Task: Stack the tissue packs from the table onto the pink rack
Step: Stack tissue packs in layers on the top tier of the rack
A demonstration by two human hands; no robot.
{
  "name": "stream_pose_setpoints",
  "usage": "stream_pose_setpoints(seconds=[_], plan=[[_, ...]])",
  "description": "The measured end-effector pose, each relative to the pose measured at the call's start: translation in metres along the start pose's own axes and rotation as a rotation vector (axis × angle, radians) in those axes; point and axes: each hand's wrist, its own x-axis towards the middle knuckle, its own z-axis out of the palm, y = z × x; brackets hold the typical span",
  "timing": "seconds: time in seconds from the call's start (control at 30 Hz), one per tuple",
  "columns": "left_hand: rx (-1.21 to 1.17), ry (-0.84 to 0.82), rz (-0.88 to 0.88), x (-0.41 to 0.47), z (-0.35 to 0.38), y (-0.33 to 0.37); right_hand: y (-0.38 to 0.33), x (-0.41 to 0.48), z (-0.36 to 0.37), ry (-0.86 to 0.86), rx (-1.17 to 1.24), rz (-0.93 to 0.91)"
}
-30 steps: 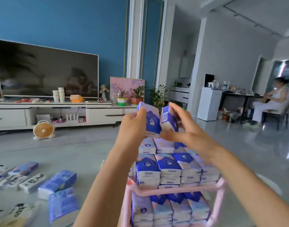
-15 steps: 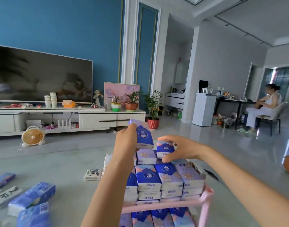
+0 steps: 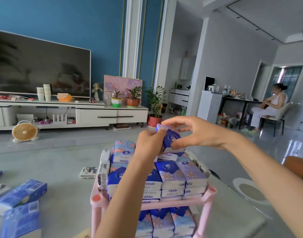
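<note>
The pink rack [image 3: 182,202] stands in front of me, with several blue Vinda tissue packs [image 3: 171,176] piled on its top shelf and more packs [image 3: 164,222] on the shelf below. Both my hands grip one blue tissue pack [image 3: 172,138] just above the back right of the top pile. My left hand [image 3: 148,143] pinches its left side. My right hand [image 3: 196,133] has its fingers over the top and its thumb on the front. Loose packs [image 3: 22,193] lie on the table to the left.
A small patterned pack [image 3: 88,172] lies left of the rack, and another blue pack [image 3: 20,220] sits at the lower left. An orange object [image 3: 298,167] and a round mat [image 3: 250,191] are to the right. A person [image 3: 271,105] sits far right.
Each hand held its own pack a second ago. The right hand set its pack on the pile, then joined the left hand on the remaining pack, which came down toward the pile.
</note>
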Motion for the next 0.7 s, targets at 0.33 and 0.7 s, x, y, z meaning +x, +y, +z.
stream_pose_setpoints(seconds=[0.33,0.7], plan=[[0.228,0.036,0.276,0.001,0.005,-0.001,0.032,-0.008,-0.004,0.236,0.133,0.127],[1.329,-0.238,0.341,0.007,-0.002,-0.021,0.071,-0.009,0.005,0.232,0.156,0.301]])
